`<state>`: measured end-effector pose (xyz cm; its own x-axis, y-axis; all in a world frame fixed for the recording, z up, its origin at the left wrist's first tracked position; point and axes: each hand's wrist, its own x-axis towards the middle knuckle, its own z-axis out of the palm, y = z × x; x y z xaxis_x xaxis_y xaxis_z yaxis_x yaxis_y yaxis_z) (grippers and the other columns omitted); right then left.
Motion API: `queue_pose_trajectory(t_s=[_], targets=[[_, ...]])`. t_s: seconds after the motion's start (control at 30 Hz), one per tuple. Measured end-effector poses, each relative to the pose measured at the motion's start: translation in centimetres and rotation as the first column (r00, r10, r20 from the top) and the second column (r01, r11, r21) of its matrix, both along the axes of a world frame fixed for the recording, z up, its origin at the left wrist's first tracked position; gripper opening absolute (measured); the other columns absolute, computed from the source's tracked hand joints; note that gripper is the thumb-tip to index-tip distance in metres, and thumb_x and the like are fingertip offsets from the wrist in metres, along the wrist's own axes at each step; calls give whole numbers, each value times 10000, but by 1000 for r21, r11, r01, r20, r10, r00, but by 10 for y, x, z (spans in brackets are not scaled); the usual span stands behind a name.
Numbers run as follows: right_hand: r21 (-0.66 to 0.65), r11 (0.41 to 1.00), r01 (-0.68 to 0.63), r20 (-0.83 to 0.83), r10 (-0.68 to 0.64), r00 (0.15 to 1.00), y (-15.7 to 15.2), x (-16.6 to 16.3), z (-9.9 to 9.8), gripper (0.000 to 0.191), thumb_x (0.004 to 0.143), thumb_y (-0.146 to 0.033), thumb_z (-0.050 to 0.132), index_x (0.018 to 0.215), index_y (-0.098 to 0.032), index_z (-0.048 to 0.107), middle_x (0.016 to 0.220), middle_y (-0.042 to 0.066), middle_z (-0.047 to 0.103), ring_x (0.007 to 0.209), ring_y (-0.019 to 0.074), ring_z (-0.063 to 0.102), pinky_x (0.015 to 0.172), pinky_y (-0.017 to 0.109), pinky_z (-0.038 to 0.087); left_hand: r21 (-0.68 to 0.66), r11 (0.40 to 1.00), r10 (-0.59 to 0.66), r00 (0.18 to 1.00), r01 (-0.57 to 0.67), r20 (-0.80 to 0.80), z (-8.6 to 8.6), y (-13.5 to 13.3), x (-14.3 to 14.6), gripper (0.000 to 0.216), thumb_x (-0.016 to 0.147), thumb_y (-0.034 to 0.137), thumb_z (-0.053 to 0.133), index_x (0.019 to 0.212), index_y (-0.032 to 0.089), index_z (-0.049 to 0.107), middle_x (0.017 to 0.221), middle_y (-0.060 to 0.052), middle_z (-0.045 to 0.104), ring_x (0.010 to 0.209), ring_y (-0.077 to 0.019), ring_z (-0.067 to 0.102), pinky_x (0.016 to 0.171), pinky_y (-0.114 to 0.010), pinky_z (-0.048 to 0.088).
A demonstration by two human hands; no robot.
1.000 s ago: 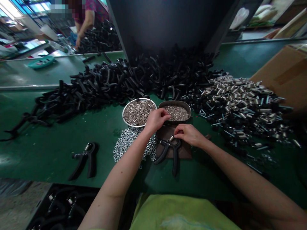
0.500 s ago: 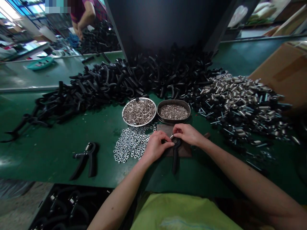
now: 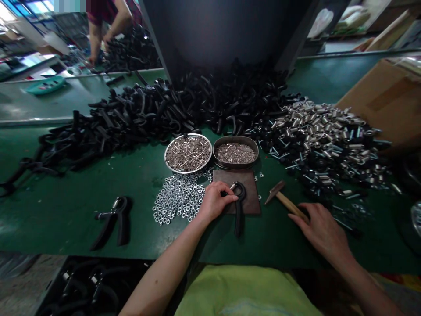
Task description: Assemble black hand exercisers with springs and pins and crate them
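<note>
A black hand-grip exerciser point(image 3: 239, 206) lies on a brown pad point(image 3: 251, 193) at the table's front. My left hand point(image 3: 215, 202) is closed on its left handle, fingertips by the metal spring end. My right hand point(image 3: 324, 232) lies over the wooden handle of a small hammer point(image 3: 279, 196), fingers spread and touching the handle. Behind the pad stand a round bowl of small metal pins point(image 3: 188, 153) and an oval tin of smaller metal bits point(image 3: 235, 152). A patch of loose washers point(image 3: 179, 199) lies left of my left hand.
A big heap of black handles point(image 3: 158, 114) runs across the green table point(image 3: 66, 193); a heap of metal springs and bolts point(image 3: 325, 140) lies right. A finished gripper point(image 3: 115, 219) lies left. A cardboard box point(image 3: 388, 101) stands far right. Another person point(image 3: 108, 26) works at the back left.
My right hand has left the grip exerciser and moved right and down onto the hammer's handle. My left hand came back from the oval tin to the exerciser and stays on it.
</note>
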<state>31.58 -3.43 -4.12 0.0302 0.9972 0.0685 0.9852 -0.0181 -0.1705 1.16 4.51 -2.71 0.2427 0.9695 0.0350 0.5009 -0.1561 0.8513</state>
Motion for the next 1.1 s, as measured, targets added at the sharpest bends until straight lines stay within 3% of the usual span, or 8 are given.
queue_pose_trajectory(t_s=[0.13, 0.23, 0.37, 0.47, 0.63, 0.8, 0.97, 1.1], targets=[[-84, 988, 133, -108, -142, 984, -2, -8, 3, 349, 845, -469, 423, 920, -163, 572, 914, 132, 638, 816, 281, 617, 643, 393, 488, -37, 999, 11, 999, -12, -31, 0, 2, 1, 138, 676, 238, 760, 644, 187, 636, 773, 4, 625, 823, -164, 566, 800, -298, 410], [-159, 985, 68, -439, -133, 889, 7, -28, 32, 320, 861, -457, 439, 998, -191, 554, 839, 75, 650, 696, 220, 627, 578, 339, 500, -110, 994, 11, 998, -17, -54, 4, 5, 1, 141, 670, 246, 750, 637, 180, 630, 794, 8, 598, 783, -147, 559, 757, -279, 419], [15, 1000, -24, -721, 27, 692, 16, -65, 72, 380, 930, -409, 358, 1251, -232, 458, 787, 37, 638, 555, 149, 591, 494, 272, 490, -210, 978, -25, 995, 3, -100, 8, 11, 0, 144, 650, 270, 750, 625, 181, 640, 812, 8, 591, 768, -143, 556, 723, -266, 420], [152, 981, -122, -627, 191, 755, 27, -84, 72, 370, 926, -330, 369, 1273, -240, 462, 995, 85, 669, 732, 182, 656, 646, 317, 538, -232, 973, -46, 994, 21, -100, 9, 14, -1, 135, 634, 278, 755, 636, 189, 653, 818, 6, 599, 770, -149, 561, 710, -263, 421], [-7, 948, -318, -456, 280, 845, 47, -90, 65, 336, 925, -274, 352, 1210, -226, 525, 1151, 83, 655, 1000, 232, 645, 848, 370, 512, -267, 963, -70, 994, 43, -89, 10, 17, -2, 142, 627, 290, 751, 634, 192, 648, 766, 13, 617, 721, -150, 566, 666, -261, 416], [140, 957, -253, -448, 289, 846, 40, -91, 71, 386, 937, -266, 340, 1308, -231, 439, 1166, 92, 643, 1012, 219, 640, 824, 338, 516, -279, 959, -65, 996, 45, -66, 5, 20, -3, 184, 605, 292, 770, 674, 181, 640, 748, 30, 595, 681, -118, 540, 658, -240, 412], [-78, 947, -310, -356, 264, 896, 46, -91, 44, 345, 922, -255, 360, 1239, -229, 496, 1103, 87, 675, 916, 247, 669, 763, 361, 520, -234, 971, -81, 990, 53, -115, 6, 20, -2, 195, 625, 272, 769, 725, 192, 621, 768, 34, 579, 713, -128, 537, 696, -259, 415], [-57, 955, -290, -468, 231, 853, 40, -91, 65, 331, 933, -272, 337, 1208, -226, 516, 1047, 70, 686, 880, 217, 673, 749, 332, 521, -15, 999, -31, 977, 28, -210, 11, 4, -3, 275, 633, 283, 784, 835, 212, 612, 887, -3, 590, 872, -193, 549, 794, -326, 425]])
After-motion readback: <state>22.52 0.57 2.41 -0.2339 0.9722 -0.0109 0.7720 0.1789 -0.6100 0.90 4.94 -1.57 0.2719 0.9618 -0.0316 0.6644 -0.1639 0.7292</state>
